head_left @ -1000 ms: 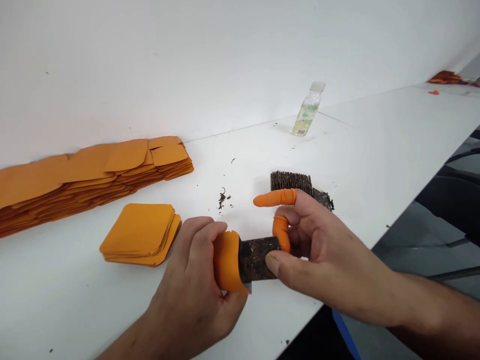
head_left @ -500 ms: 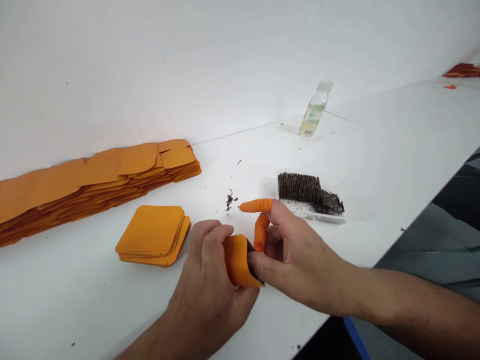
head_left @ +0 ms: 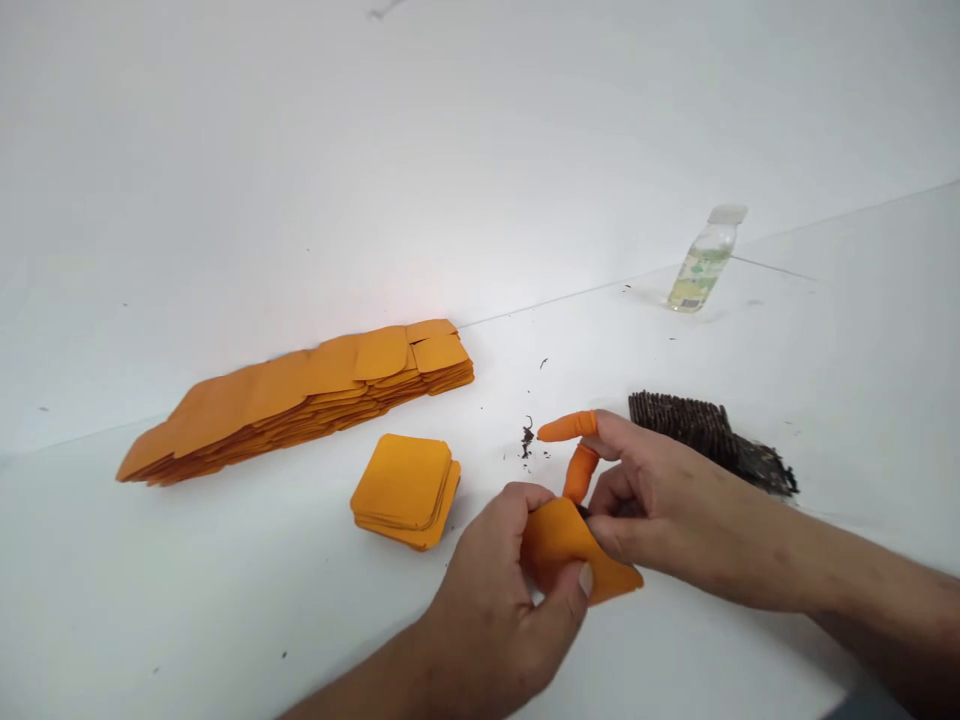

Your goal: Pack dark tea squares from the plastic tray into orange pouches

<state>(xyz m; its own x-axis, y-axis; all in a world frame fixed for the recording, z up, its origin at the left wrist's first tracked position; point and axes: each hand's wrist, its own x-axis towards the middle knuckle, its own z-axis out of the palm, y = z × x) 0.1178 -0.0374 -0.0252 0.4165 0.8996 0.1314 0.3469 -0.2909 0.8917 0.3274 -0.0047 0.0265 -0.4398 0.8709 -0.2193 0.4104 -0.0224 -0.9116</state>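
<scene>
Gripping one orange pouch [head_left: 574,555], both hands, left [head_left: 499,610] and right [head_left: 660,500], pinch closed beside two orange stacks [head_left: 405,490].

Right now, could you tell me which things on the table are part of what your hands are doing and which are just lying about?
In hand:
- orange sleeve, pinched by the left hand and the right hand
- orange finger cots

Lying about:
- small stack of sleeves
- long fanned row of sleeves
- dark ridged pile
- clear bottle
- dark crumbs
</scene>
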